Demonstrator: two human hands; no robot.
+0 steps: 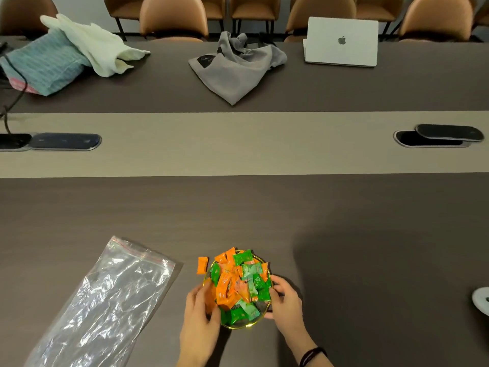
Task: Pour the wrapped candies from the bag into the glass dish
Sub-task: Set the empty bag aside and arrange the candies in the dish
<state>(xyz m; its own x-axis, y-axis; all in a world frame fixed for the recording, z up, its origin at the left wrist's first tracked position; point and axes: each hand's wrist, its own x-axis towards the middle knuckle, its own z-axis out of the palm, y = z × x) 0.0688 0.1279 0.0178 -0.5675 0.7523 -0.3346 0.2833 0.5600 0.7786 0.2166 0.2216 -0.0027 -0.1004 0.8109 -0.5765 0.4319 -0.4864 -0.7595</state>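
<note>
A glass dish with a gold rim point(239, 326) stands near the table's front edge, heaped with orange and green wrapped candies point(239, 283). My left hand point(201, 316) grips the dish's left side and my right hand point(284, 304) grips its right side. One orange candy point(202, 265) lies on the table just left of the dish's far rim. The clear zip bag point(105, 300) lies flat and looks empty on the table to the left, apart from both hands.
Across the table lie a grey cloth bag point(235, 67), a white cloth point(98, 46) on a blue bundle point(45, 64), and a silver laptop point(341, 42). Cable hatches point(64, 141) point(439, 136) sit in the beige centre strip. A white object point(481, 298) shows at the right edge.
</note>
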